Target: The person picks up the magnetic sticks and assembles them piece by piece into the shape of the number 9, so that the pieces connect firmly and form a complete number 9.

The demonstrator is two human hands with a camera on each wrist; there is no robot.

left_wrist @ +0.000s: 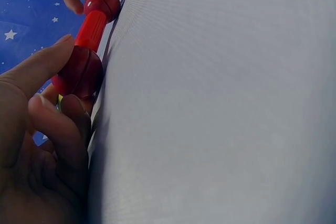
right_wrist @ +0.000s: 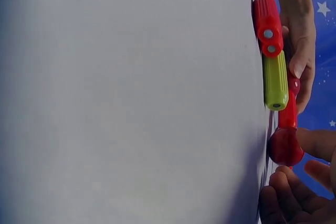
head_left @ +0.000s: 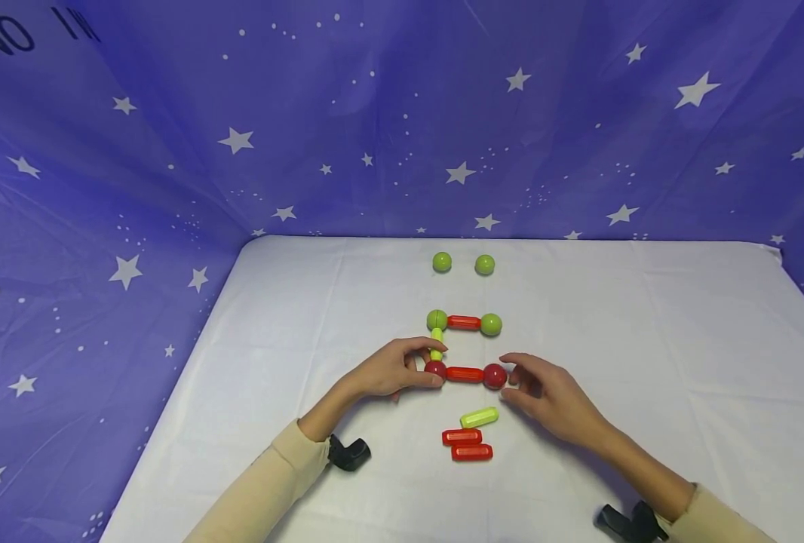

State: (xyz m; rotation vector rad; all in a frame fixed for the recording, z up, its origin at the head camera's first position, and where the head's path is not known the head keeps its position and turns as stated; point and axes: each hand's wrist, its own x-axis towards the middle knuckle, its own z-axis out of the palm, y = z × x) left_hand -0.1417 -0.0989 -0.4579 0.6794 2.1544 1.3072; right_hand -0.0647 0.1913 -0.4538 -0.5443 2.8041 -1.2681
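A frame of magnetic building pieces lies on the white cloth. My left hand [head_left: 395, 367] pinches its near-left red ball [left_wrist: 79, 74], with the index finger lying over the yellow-green rod [head_left: 437, 335]. From that ball a red rod [head_left: 465, 375] leads to a second red ball [head_left: 495, 376]. My right hand [head_left: 554, 396] is beside this second ball, fingers loosely bent around its right side and not closed on it. At the far end of the yellow-green rod, a green ball [head_left: 437, 320] joins a red rod [head_left: 464, 323] and another green ball [head_left: 491, 324].
Two loose green balls, a left one [head_left: 442, 262] and a right one [head_left: 485, 264], lie farther back. Nearer me are a loose yellow-green rod [head_left: 480, 417] and two touching red rods [head_left: 471, 452]. A purple star-patterned cloth [head_left: 402, 113] stands behind the table.
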